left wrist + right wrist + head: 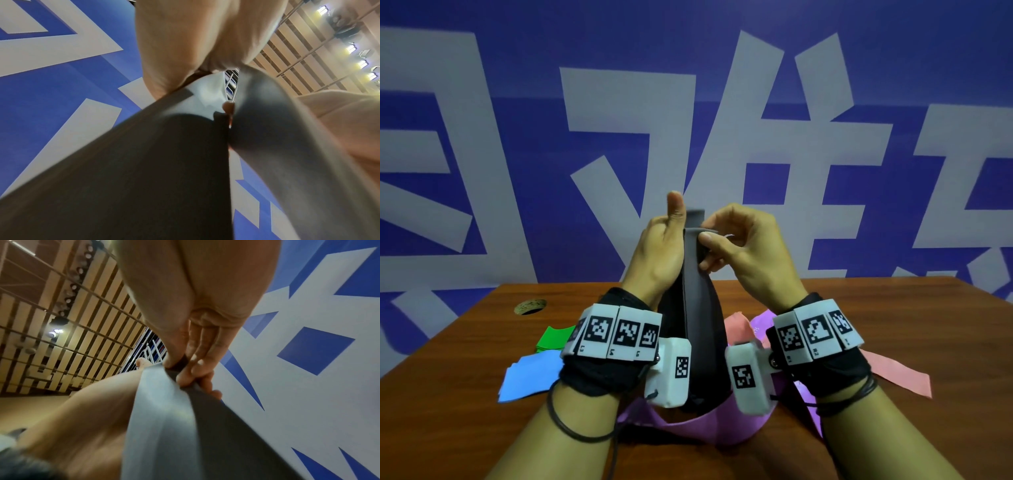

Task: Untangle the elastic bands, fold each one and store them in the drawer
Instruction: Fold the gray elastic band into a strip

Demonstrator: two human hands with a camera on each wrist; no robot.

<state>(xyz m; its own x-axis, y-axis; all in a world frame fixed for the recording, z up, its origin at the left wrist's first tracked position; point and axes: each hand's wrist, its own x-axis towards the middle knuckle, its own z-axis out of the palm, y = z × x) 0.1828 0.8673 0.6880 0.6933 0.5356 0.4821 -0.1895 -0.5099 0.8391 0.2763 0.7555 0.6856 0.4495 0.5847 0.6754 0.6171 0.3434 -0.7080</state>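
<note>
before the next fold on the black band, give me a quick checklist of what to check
1. Left hand holds the black band: ok, thumb raised, fingers behind it.
2. Right hand pinches the band's top: ok, thumb and fingers clamp it in the right wrist view.
3. Band free of the purple band lying under it: cannot tell, wrists hide the lower end.
4. Band layers flat, no twist: cannot tell, the wrist views are blurred.
5. Green band and blue band folded on the table: ok.
6. Pink band folded: not ok, it lies loose.
7. Drawer open: cannot tell, not in view.
</note>
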